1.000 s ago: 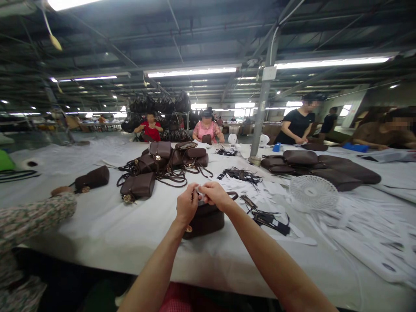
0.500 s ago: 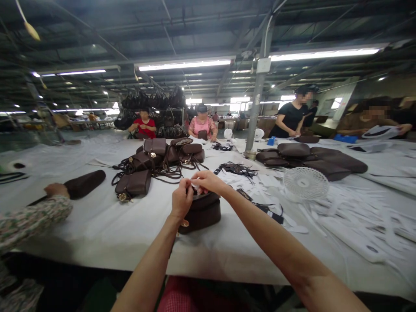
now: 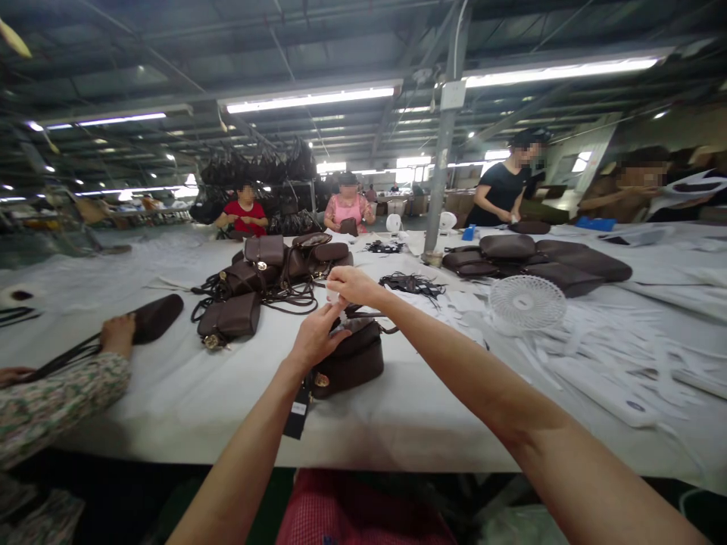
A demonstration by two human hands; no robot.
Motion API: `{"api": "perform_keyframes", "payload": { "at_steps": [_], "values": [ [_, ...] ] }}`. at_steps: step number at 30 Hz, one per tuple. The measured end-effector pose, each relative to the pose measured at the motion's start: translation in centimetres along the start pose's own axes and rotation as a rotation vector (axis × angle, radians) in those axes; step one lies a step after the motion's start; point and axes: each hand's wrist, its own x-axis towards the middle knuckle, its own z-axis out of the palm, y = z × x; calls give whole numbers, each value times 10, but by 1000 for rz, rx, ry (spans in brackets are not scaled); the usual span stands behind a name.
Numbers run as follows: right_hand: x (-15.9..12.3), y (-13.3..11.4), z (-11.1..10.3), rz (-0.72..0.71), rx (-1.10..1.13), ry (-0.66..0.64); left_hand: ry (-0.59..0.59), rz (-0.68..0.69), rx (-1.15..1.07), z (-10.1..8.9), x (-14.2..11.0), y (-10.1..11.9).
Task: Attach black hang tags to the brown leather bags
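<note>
A dark brown handbag stands upright on the white-covered table in front of me, its top open and a handle loop raised. A black hang tag dangles from its left side, near a gold-coloured round fitting. Over the opening, my right hand is closed in a pinch on a small white piece, perhaps paper or plastic. Just below it, my left hand is at the bag's top left edge, fingers curled and thumb toward the opening. What the left fingers grip is hidden.
Brown bags with straps are heaped beyond my left hand; more bags lie at the right. A white fan, white strips and black tags cover the right side. At the left, a co-worker's hand touches another bag.
My right hand has risen above the left with the white piece. The left hand's thumb has spread toward the bag's opening. The black tag now shows, and the co-worker's hand has moved right.
</note>
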Motion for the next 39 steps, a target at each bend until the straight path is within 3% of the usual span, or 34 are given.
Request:
{"api": "perform_keyframes", "payload": {
  "at_steps": [2,5,10,12,14,19,22,26,27,29,32,35,39],
  "values": [
    [3,-4,-1,-14,-3,53,15,-17,45,2,2,3],
    [9,-6,1,99,116,147,11,-35,-42,4,2,9],
    [13,6,11,187,387,211,-102,-32,-124,-9,3,4],
    [8,13,12,167,348,227,-167,-48,-105,-15,7,-4],
    [-3,17,10,118,162,219,-176,-74,-110,-20,11,-12],
    [-35,19,13,-58,-382,-131,-154,-112,-151,-24,20,-23],
    [-39,23,19,-107,-453,-165,-160,-70,-96,-28,20,-17],
    [-30,30,17,-143,-307,-254,136,0,149,-30,-1,13],
    [-29,31,15,-150,-258,-285,160,18,183,-26,-10,23],
    [-28,31,10,-173,-151,-339,72,64,214,-12,-30,40],
    [-33,30,4,-164,35,-432,-59,-42,320,14,-51,54],
    [-39,36,-1,-101,164,-521,-118,-196,398,31,-58,56],
    [-42,48,-3,-98,245,-618,-150,-269,326,36,-58,50]
  ]
}}
